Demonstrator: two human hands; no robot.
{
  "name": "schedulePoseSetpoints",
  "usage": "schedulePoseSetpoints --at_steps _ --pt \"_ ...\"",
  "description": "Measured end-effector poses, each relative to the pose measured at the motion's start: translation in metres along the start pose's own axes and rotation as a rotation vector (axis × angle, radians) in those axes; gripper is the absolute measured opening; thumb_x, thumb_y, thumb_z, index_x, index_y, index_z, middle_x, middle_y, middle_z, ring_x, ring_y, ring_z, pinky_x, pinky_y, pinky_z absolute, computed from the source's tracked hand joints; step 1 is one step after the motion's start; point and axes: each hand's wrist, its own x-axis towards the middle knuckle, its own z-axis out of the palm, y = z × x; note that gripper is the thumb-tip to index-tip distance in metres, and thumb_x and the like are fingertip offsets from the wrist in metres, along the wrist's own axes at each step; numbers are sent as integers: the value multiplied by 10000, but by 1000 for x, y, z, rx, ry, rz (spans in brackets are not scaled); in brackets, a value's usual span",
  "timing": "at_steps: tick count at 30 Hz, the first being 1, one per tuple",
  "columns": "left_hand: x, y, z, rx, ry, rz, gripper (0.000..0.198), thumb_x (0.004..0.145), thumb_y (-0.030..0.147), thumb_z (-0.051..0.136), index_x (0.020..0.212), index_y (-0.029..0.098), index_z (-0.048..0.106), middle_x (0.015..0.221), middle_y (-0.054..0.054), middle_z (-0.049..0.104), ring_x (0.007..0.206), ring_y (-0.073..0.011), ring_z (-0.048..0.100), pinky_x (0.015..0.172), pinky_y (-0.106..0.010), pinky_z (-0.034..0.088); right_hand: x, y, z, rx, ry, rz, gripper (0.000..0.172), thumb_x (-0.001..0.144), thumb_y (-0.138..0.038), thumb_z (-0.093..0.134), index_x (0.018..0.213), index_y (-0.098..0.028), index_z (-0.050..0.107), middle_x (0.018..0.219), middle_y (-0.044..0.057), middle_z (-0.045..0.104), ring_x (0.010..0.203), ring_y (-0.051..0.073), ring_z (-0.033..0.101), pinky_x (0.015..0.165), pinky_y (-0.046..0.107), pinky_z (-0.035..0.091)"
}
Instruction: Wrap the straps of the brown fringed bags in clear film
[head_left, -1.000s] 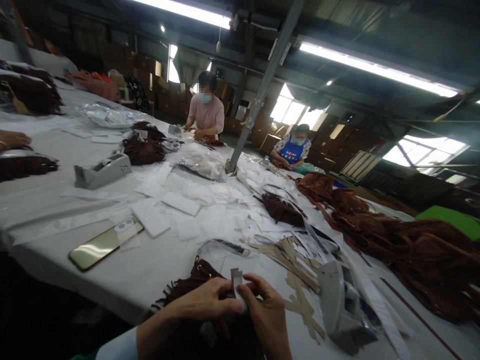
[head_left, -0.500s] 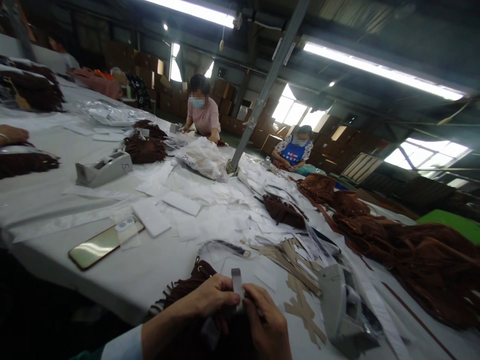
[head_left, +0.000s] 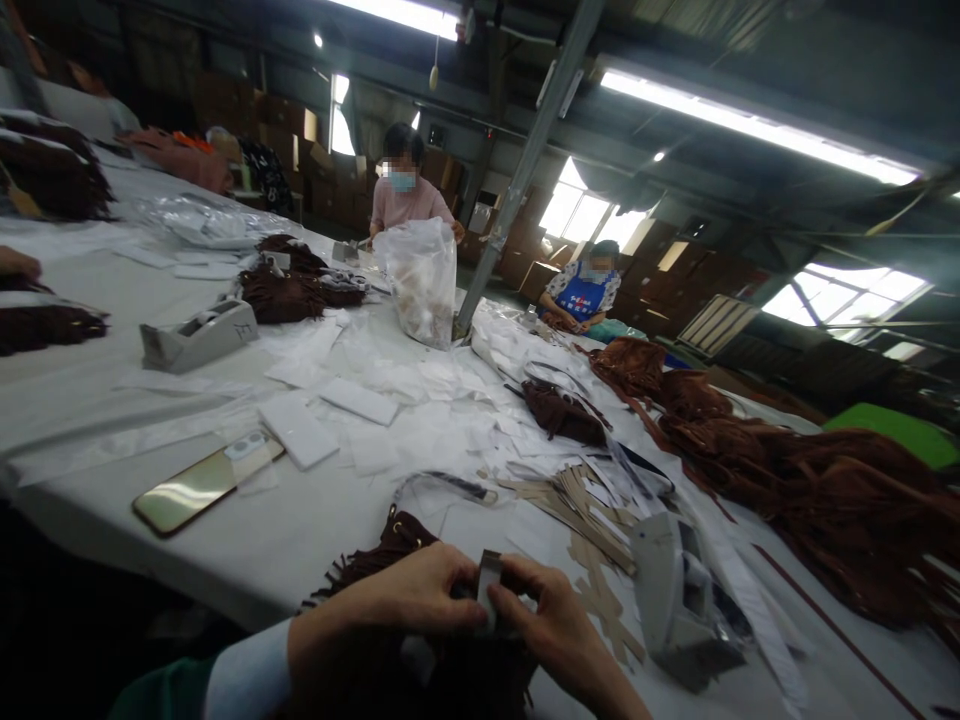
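Note:
At the near table edge, my left hand (head_left: pixel 412 590) and my right hand (head_left: pixel 551 610) meet over a dark brown fringed bag (head_left: pixel 401 538). Between them stands a short greyish strip (head_left: pixel 488 585), pinched by the fingers of both hands. Its lower end is hidden by my fingers, and its exact kind is unclear. Part of the bag lies in deep shadow below my wrists. A dark strap (head_left: pixel 442 480) curves on the table just beyond the bag.
Right of my hands are tan paper strips (head_left: pixel 592 520) and a tape dispenser (head_left: pixel 667 600). A phone (head_left: pixel 195 490) and another tape dispenser (head_left: pixel 199 335) lie left. Brown material (head_left: pixel 810 490) is heaped far right. A post (head_left: pixel 517 190) rises mid-table; two co-workers (head_left: pixel 409 195) stand beyond.
My right hand's fingers have moved up onto the strip's upper part, and the strip has shifted slightly right and down. Across the table, a co-worker has lifted the clear plastic bag upright.

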Motion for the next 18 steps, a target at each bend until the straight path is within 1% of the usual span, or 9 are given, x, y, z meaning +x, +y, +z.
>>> schedulePoseSetpoints --at_steps 1,3,5,8,11,12,14,16,18 --pt "0 1 -1 18 18 5 270 805 387 617 840 130 689 639 8 576 551 -114 527 475 -178 397 0 3 0 -17 31 -2 170 824 -158 559 933 -189 686 781 1 681 739 178 637 675 264 500" --pt "1 3 -3 31 53 3 275 782 393 643 831 129 699 633 10 573 553 -110 514 468 -172 381 -2 8 0 -76 159 -48 217 801 -152 603 1007 -190 657 787 2 679 708 171 642 645 254 511" --pt "3 5 -4 -3 61 -34 295 777 408 647 855 129 705 637 10 572 537 -104 507 454 -169 378 -7 12 3 -189 290 -197 235 808 -173 634 1042 -194 635 823 18 678 724 176 649 643 257 526" --pt "6 5 -5 -112 26 -118 315 790 415 620 893 128 701 648 5 577 472 -86 487 424 -173 383 -18 15 10 -403 390 -481 236 884 -233 600 1115 -188 610 945 71 679 856 202 655 722 287 546" --pt "9 4 -5 -210 -1 -175 330 776 423 632 908 127 689 643 2 593 414 -76 467 407 -188 388 -25 18 16 -587 514 -631 334 924 -236 559 1245 -148 534 1002 104 680 917 220 646 797 337 535" --pt "10 3 -5 -224 -11 -185 337 768 435 641 898 127 686 636 1 597 406 -78 468 406 -192 392 -25 21 17 -650 524 -658 335 928 -229 552 1249 -139 532 996 104 687 921 226 647 812 352 529" --pt "13 1 -5 -219 -25 -184 350 766 465 645 851 127 677 628 1 594 407 -80 477 408 -192 396 -23 28 16 -772 492 -718 291 933 -212 532 1214 -142 565 987 90 704 921 229 656 817 360 523" --pt "14 -1 -5 -195 -31 -166 360 768 487 642 816 131 667 637 4 586 426 -79 488 406 -180 388 -19 37 15 -872 454 -784 247 936 -199 521 1164 -158 607 1000 69 716 913 216 669 795 334 526" --pt "14 -1 -5 -175 -29 -152 364 773 496 636 816 136 666 646 10 576 444 -76 488 410 -172 381 -15 46 14 -912 468 -831 244 937 -211 525 1157 -174 624 991 49 726 880 195 684 769 300 532"
